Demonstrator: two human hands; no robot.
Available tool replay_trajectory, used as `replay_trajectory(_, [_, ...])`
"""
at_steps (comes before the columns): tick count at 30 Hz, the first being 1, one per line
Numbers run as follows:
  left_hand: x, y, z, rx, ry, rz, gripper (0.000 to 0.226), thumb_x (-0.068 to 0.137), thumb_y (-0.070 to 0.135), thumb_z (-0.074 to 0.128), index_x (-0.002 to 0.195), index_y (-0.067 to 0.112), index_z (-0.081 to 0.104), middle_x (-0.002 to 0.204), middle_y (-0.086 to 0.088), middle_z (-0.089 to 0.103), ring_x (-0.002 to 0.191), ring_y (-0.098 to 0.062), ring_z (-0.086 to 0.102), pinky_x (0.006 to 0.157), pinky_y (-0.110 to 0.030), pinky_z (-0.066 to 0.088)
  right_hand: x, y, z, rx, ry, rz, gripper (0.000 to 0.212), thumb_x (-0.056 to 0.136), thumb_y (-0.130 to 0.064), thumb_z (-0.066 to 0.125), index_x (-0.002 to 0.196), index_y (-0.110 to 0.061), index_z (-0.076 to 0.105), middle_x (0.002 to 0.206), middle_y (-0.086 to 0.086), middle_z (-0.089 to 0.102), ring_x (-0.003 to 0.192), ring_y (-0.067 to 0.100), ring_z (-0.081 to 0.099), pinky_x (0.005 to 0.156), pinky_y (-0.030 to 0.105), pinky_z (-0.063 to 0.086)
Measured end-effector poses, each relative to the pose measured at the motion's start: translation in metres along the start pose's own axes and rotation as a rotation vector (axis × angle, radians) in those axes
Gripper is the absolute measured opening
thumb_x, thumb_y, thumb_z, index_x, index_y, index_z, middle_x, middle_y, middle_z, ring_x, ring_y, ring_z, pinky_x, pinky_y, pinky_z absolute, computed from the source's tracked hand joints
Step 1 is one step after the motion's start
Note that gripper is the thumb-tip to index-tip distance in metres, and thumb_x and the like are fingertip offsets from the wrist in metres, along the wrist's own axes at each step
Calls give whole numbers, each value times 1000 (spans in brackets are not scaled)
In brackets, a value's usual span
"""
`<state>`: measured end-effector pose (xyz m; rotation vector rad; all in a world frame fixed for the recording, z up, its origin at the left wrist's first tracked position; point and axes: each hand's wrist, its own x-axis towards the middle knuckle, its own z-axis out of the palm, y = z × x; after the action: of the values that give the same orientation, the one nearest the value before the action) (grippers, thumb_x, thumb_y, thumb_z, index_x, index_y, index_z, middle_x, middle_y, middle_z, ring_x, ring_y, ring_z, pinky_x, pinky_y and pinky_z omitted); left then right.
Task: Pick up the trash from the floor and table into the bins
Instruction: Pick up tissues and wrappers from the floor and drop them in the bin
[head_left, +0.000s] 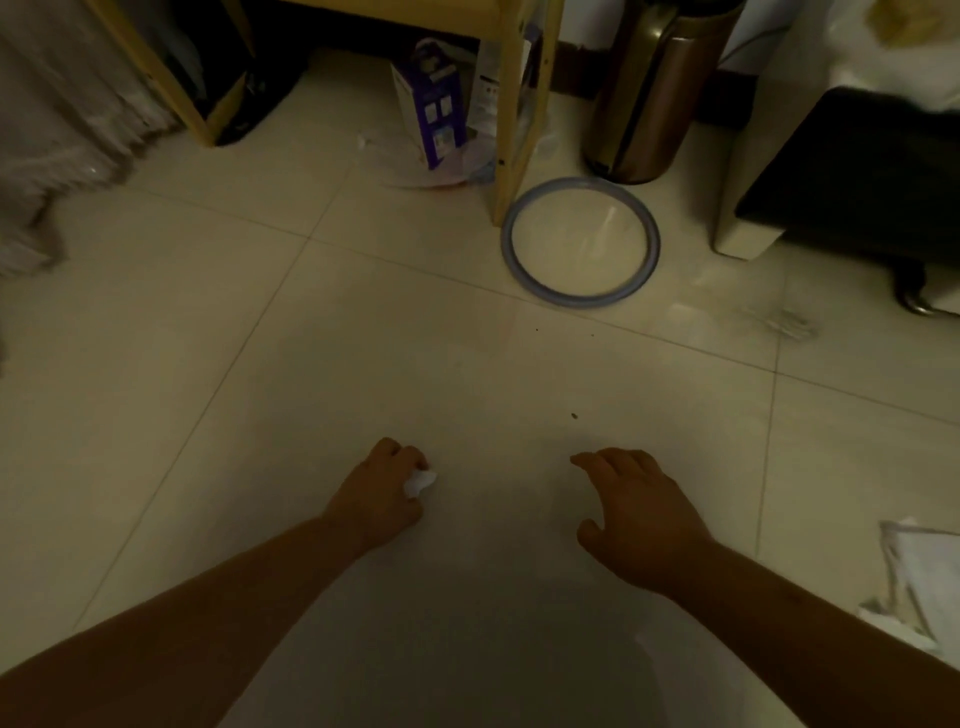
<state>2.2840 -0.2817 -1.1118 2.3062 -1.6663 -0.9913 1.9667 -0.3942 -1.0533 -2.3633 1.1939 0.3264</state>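
- The left hand (382, 488) is curled closed around a white paper wad (418, 482); part of the wad shows between the fingers. The closed grip keeps the light scrap from dropping while it is carried.
- The right hand (636, 506) hangs palm-down over the floor (260, 364), fingers spread and loosely bent. This grip is wide and empty, so it is free for the next piece.
- Both forearms reach forward and down, which suggests a bent or crouched stance close to the tiles.
- The bin (644, 93), a tall metal cylinder, stands upright at the far side, just right of a wooden leg (511, 145). It is well apart from both hands, so the wad must be carried across the open floor.
- A grey ring (579, 241) lies flat on the tiles in front of the bin, touching or nearly touching the leg. Whether it belongs to the bin cannot be told.
- Remaining trash, as judged:
  - a purple box (431, 104) leaning under the wooden frame, with clear plastic (436, 174) crumpled at its base;
  - white paper (919, 582) at the right edge, near the right forearm;
  - small dark crumbs (574, 415) scattered mid-floor.
- No counter surface is in view; trash on it cannot be assessed.
- Step in hand, as judged: carry the wad to the bin.
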Motion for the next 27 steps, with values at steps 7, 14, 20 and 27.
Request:
replay_trajectory(7, [7,122,-40,-26,43,344,36,72,27,69,108,28,63,107,10,48,88,-11,57,76,-32,51,-88,84,-58,179,120,227,71,82,-52,63,145,-35,34,144,-5,44,131,21,36,107,37,36])
replay_trajectory(14, [22,279,-22,-84,5,558,41,72,15,80,107,27,63,107,9,49,89,-8,57,80,-31,52,-216,205,-69,181,208,656,78,79,-60,68,144,-29,39,143,1,49,129,28,41,104,42,41])
replay_trajectory(20, [26,352,43,-79,-138,694,34,74,31,69,107,34,60,108,17,46,90,-2,56,78,-29,52,-262,257,-7,264,190,853,85,73,-66,67,144,-30,36,142,3,49,124,31,45,98,46,46])
replay_trajectory(27, [18,351,92,7,-244,666,31,78,29,70,105,37,58,108,18,44,92,-3,55,80,-35,54,-236,250,61,249,133,777,89,67,-73,59,141,-32,34,140,-1,45,121,27,46,94,44,49])
